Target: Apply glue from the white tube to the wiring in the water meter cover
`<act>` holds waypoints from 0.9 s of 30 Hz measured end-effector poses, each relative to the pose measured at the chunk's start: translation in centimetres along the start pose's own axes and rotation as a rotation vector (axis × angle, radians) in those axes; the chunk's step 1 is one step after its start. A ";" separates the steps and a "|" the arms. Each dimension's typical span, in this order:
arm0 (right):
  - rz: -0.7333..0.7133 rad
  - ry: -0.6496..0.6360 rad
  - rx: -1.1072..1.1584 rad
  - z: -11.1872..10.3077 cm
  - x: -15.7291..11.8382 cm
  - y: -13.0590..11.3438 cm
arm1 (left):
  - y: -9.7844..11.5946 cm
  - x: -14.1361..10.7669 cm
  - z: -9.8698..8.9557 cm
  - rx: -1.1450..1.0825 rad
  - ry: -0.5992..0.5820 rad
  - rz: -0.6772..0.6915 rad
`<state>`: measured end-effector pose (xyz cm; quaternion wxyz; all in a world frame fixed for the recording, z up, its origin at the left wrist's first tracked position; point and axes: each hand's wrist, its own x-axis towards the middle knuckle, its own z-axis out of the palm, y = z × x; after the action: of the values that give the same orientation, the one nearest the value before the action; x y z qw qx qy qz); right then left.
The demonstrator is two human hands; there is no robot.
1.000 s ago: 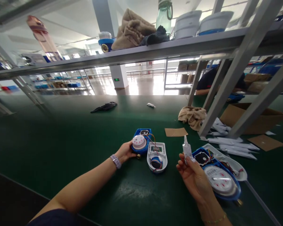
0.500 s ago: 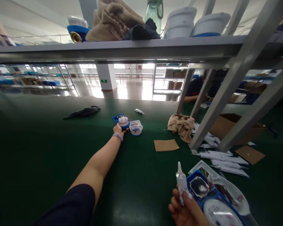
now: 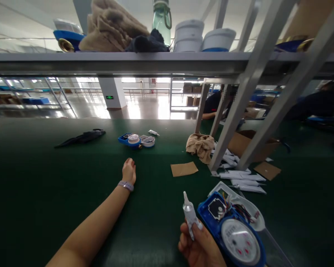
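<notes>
My right hand grips a crumpled white squeeze tube with its nozzle pointing up. Right beside it lies an open blue water meter with a white round dial, loose wires and a clear plastic cover. My left hand is over the green table with its fingers curled together; nothing shows in them. Beyond that hand, apart from it, sits a second blue meter with a white-lined open cover. Another small white tube lies just behind it.
Several white tubes are heaped by the metal shelf posts. A beige cloth, a cardboard piece and a cardboard box lie near them. Dark cloth rests at left. A shelf spans above; a person sits beyond the posts.
My left hand has let go of the far meter and drawn back toward me. The view has swung right. My right hand still holds the tube beside the near meter.
</notes>
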<state>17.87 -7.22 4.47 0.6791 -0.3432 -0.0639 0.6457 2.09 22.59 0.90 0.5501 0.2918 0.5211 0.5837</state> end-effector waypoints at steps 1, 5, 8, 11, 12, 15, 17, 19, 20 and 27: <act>-0.025 -0.004 0.006 0.5 -0.5 -0.2 | -0.4 -2.6 -0.6 -0.004 -0.050 -0.029; -0.139 -0.070 0.021 1.5 -2.1 -1.4 | -2.7 -14.1 -2.7 0.026 -0.312 -0.121; -0.239 -0.159 0.019 1.2 -3.3 -3.2 | -4.8 -21.7 -2.6 0.093 -0.701 -0.327; -0.415 -0.171 0.012 0.0 -4.2 -6.4 | -6.5 -26.6 -0.6 0.099 -0.825 -0.524; -0.494 -0.135 0.024 -0.6 -4.3 -7.8 | -6.9 -27.5 0.3 0.096 -0.832 -0.557; -0.722 0.085 0.086 -3.3 -3.9 -12.0 | -7.4 -28.7 3.2 0.106 -0.857 -0.565; -0.768 0.174 0.109 -5.4 -2.9 -14.4 | -7.5 -28.7 4.6 0.165 -0.874 -0.546; -0.766 0.256 0.127 -7.4 -1.8 -16.1 | -7.5 -28.6 5.4 0.245 -0.872 -0.513; -0.745 0.284 0.132 -8.2 -1.2 -16.7 | -7.5 -28.5 5.6 0.279 -0.864 -0.492; -0.667 0.351 0.046 -10.5 1.8 -16.1 | -4.9 -25.0 3.6 0.438 -0.782 -0.295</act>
<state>37.13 -8.47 4.73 0.8601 -0.3937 -0.0404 0.3218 12.67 -0.74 3.23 0.7076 0.5217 0.4217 0.2220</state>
